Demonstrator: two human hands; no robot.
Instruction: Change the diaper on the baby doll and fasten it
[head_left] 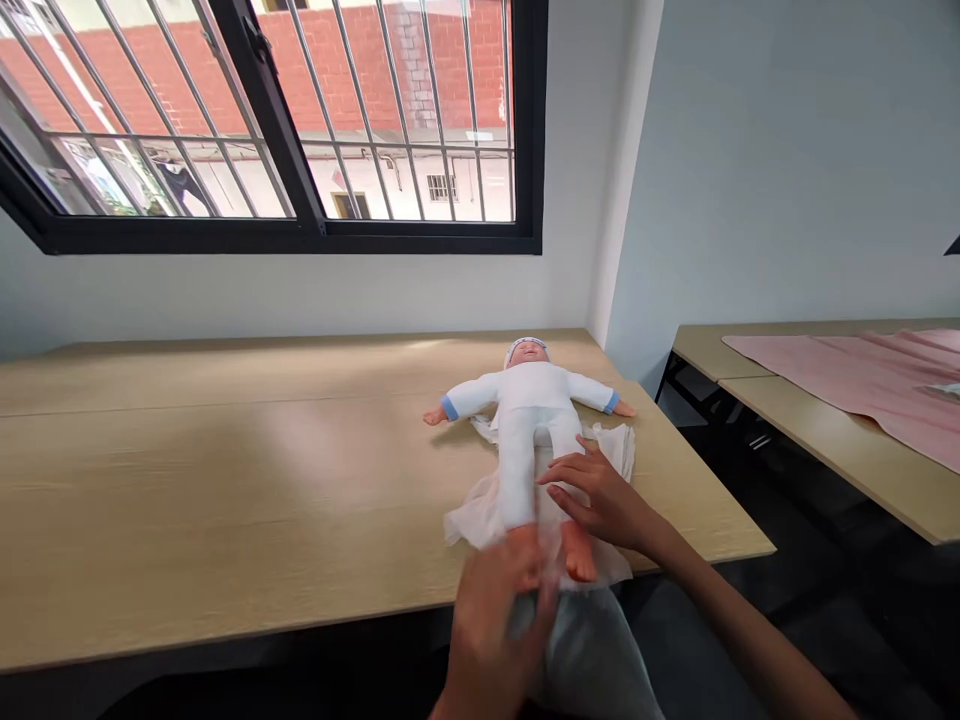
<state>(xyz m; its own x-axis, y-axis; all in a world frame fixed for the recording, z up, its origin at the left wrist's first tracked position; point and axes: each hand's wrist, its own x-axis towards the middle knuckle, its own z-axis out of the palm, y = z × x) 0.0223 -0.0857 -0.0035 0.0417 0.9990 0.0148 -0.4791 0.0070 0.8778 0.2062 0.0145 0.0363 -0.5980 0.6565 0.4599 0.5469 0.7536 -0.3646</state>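
Note:
A baby doll [534, 388] lies on its back on the wooden table [262, 480], arms spread wide and feet toward me. It wears a white suit with blue cuffs and a white cap. Under its body and legs spreads a thin, crumpled white cloth or tissue [476, 512]. My right hand [604, 500] is over the doll's leg on the right, fingers apart, with nothing visible in it. Blurred by motion, my left hand [487, 620] is at the doll's other foot, partly covering it. Whether it grips the foot or the thin sheet cannot be made out.
The table's front edge runs just below the doll's feet, with my legs [592, 650] beneath. A barred window [405, 235] is in the wall behind. Across a gap on the right stands another table [847, 440] with a pink cloth [862, 375] on it.

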